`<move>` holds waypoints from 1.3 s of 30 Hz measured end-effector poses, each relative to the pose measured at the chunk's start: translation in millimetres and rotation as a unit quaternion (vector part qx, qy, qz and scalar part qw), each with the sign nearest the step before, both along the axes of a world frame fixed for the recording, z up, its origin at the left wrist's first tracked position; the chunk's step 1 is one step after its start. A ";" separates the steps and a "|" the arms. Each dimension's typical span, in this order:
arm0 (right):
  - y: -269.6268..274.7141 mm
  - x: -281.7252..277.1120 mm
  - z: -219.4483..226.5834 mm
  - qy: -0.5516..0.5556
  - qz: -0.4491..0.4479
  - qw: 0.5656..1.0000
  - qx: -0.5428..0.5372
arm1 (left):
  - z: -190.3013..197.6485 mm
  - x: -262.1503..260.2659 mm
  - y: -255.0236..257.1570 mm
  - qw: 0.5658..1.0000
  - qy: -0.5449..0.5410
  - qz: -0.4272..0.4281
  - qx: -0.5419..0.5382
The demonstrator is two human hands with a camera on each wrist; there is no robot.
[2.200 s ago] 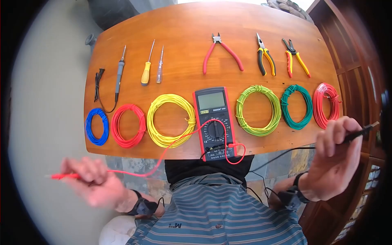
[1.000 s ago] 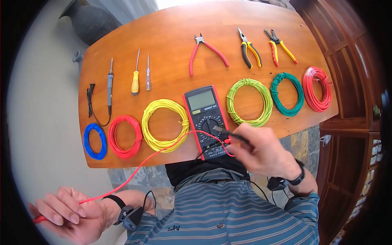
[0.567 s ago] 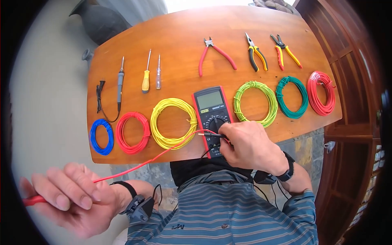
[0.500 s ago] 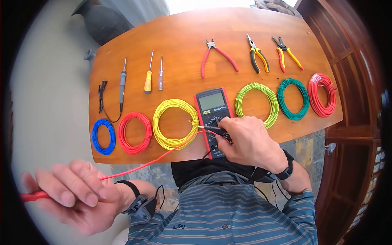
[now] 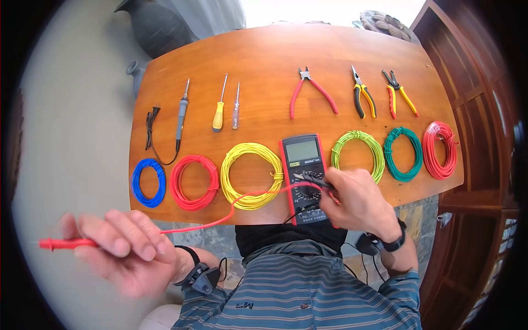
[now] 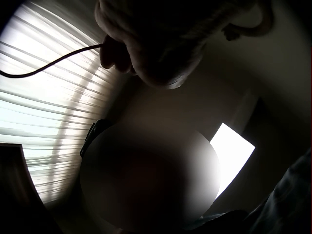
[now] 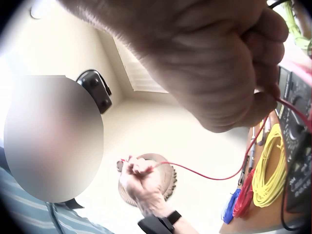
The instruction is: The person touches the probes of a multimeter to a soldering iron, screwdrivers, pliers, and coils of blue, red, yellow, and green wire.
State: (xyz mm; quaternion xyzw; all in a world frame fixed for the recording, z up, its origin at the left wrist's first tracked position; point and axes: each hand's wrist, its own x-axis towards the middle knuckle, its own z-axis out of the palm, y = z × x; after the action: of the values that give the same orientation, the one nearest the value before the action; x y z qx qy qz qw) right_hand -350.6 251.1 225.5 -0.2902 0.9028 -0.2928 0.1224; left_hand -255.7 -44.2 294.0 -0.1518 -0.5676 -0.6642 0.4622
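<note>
My left hand (image 5: 129, 250) holds a red multimeter probe (image 5: 69, 243) out left of the table, its tip pointing left. From it a red lead (image 5: 206, 225) runs to the multimeter (image 5: 302, 149), which lies face up at the table's front edge. In the left wrist view the hand (image 6: 156, 44) is dark, with the lead trailing left. My right hand (image 5: 360, 201) grips a black probe (image 5: 318, 181) over the multimeter's dial, its tip pointing left. Its fingers hide the lower right of the meter. The right wrist view shows the red lead passing at this hand's (image 7: 209, 68) fingers.
Yellow (image 5: 250, 147), red (image 5: 175, 181) and blue (image 5: 137, 184) wire coils lie left of the meter; yellow-green (image 5: 379, 159), green (image 5: 418, 157) and red (image 5: 432, 159) ones lie right. Behind are a soldering iron (image 5: 180, 121), screwdrivers (image 5: 218, 118) and pliers (image 5: 297, 99).
My right hand has brought the black probe from the far right to over the meter's dial. My left hand, still holding the red probe, went lower and came back up partway.
</note>
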 end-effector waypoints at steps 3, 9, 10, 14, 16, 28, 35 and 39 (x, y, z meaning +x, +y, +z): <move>29.0 10.3 10.5 -0.152 0.154 0.974 -0.058 | -14.1 1.4 -5.8 0.998 -0.059 0.004 0.015; 26.6 -9.7 65.2 -0.198 0.194 0.958 -0.080 | -8.3 -34.0 -43.1 0.783 -0.362 0.099 -0.496; 13.9 -23.2 69.4 -0.167 0.148 0.966 -0.130 | -13.7 -51.8 -52.9 0.787 -0.377 0.081 -0.482; -65.3 -121.0 53.7 0.004 0.110 0.992 -0.059 | -65.7 -154.4 -110.5 0.787 -0.333 0.070 -0.514; -111.8 -167.7 12.9 0.028 0.057 0.996 -0.069 | -82.8 -182.0 -122.7 0.779 -0.300 0.080 -0.545; -194.2 -208.8 -68.1 0.164 0.065 0.981 0.080 | -135.6 -209.5 -147.3 0.803 -0.358 -0.002 -0.477; -186.8 -209.8 -65.4 0.180 0.068 0.976 0.098 | -145.8 -211.2 -145.6 0.764 -0.303 0.051 -0.568; -165.4 -216.4 -60.8 0.219 0.054 0.973 0.058 | -131.4 -206.1 -133.8 0.772 -0.270 0.091 -0.568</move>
State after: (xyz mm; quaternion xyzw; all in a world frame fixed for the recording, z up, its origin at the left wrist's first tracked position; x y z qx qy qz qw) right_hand -566.9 85.8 164.7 -0.3880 0.9061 -0.1622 -0.0459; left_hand -461.8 -178.0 162.6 -0.1483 -0.9542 -0.1893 0.1779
